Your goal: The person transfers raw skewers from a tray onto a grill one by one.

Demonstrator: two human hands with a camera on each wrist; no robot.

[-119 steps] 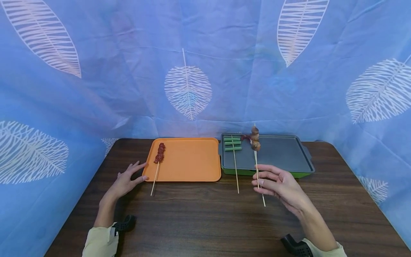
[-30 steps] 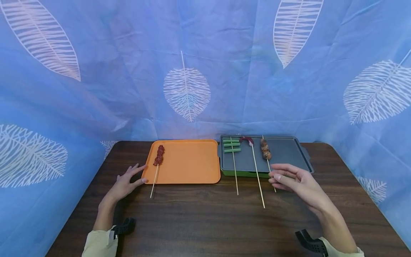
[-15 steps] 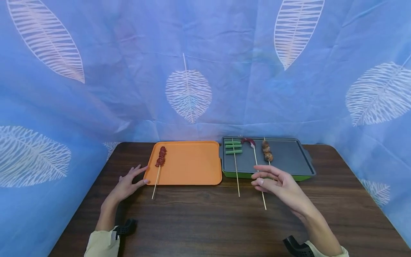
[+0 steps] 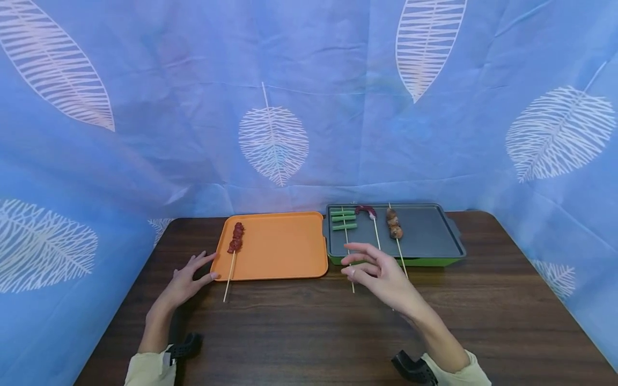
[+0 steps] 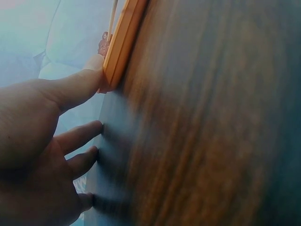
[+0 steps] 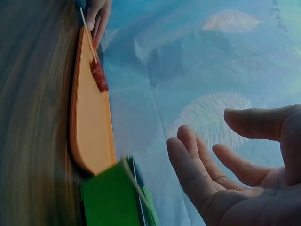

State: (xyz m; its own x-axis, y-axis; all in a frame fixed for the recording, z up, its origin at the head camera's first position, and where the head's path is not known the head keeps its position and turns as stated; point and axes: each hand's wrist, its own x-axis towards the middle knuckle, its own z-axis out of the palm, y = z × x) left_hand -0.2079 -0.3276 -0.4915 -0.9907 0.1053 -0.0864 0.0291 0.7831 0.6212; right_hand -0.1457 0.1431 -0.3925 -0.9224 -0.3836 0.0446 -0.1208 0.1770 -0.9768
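Over a dark wooden table [image 4: 299, 338], your left hand [image 4: 185, 284] lies with fingers relaxed and spread, thumb touching the rim of an orange tray [image 4: 280, 246]. Your right hand [image 4: 381, 276] hangs before a green-sided griddle [image 4: 427, 230], fingers loosely bent, released, the thumb well apart from them. Beyond, a red skewer [image 4: 236, 238] rests at the tray's left; a green skewer [image 4: 344, 226], a curled dark-red skewer [image 4: 365, 209] and a brown skewer [image 4: 394, 225] line the griddle, backed by a blue leaf-print curtain [image 4: 333, 139].
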